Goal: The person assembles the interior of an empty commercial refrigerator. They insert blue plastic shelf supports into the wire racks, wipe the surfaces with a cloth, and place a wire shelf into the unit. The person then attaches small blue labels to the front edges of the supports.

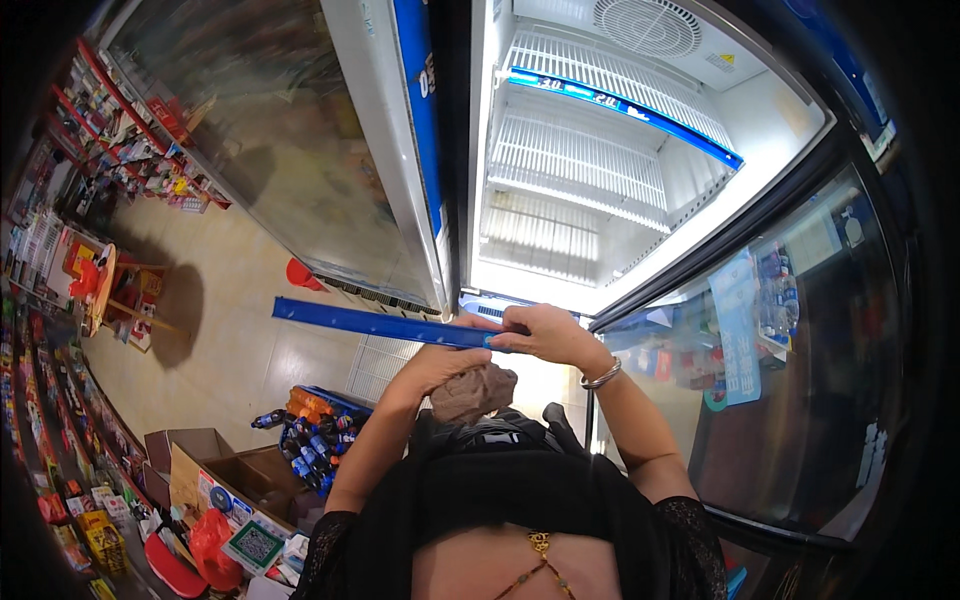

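A long blue shelf label strip (370,322) stretches leftward from my hands in front of the lit fridge. My left hand (440,366) is closed around the strip near its right end, and a crumpled brown cloth (475,393) hangs at the same hand, bunched below the fingers. My right hand (552,334) pinches the strip's right end, its fingers close to the left ones. Behind them the white display fridge (640,190) stands open. Inside are white wire shelves (580,155) with no goods visible on them. One shelf has a similar blue strip (620,105) along its front edge.
The fridge's glass door (770,390) is swung out on the right. Another glass panel (270,130) rises at the left. Bottles (312,450) are grouped on the floor near a cardboard box (250,470). A wire rack (385,365), red bucket (304,275) and wooden stool (115,290) also stand left.
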Tool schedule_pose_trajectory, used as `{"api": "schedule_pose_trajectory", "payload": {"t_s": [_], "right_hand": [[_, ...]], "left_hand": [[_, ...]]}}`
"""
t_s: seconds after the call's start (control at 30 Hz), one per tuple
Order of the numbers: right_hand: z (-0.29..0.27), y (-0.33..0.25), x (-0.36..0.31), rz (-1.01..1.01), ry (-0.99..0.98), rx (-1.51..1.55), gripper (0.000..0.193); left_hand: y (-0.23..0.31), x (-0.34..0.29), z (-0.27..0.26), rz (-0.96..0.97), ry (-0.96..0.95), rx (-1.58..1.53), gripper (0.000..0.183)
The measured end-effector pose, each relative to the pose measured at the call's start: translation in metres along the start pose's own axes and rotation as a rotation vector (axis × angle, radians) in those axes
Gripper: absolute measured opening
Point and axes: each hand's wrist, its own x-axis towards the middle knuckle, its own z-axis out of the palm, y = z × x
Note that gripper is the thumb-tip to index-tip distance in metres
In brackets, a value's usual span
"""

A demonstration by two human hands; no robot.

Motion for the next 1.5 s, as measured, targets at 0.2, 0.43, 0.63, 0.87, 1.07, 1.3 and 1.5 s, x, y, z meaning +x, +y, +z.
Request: {"api": "schedule_pose_trajectory", "payload": {"t_s": [0.2,0.43,0.63,0.87,1.07,1.3,1.5], "right_hand": [[0.004,-0.014,0.008,-0.077,0.024,0.016,0.038],[0.024,-0.020,0.023,-0.212,0.050,0.138,0.042],[0.015,-0.062,0.040,-0.285,0.091,0.002,0.045],[0.017,-0.101,0.078,-0.343,0.074,-0.059,0.044],[0.025,-0.113,0.100,-0.340,0.079,-0.054,0.043],[0.021,-0.104,0.092,-0.262,0.130,0.208,0.040],[0.019,-0.076,0.050,-0.252,0.188,0.121,0.034]], "left_hand": [[0.002,0.001,0.010,0.024,-0.021,0.007,0.040],[-0.002,0.007,0.022,0.010,0.018,0.189,0.039],[-0.008,0.009,0.033,0.102,-0.018,0.257,0.055],[-0.018,0.013,0.041,0.069,0.011,0.204,0.059],[0.019,0.003,0.047,-0.149,-0.048,0.279,0.058],[-0.025,0.019,0.031,-0.027,-0.061,0.263,0.060],[-0.035,0.027,0.018,0.039,-0.098,0.309,0.059]]}}
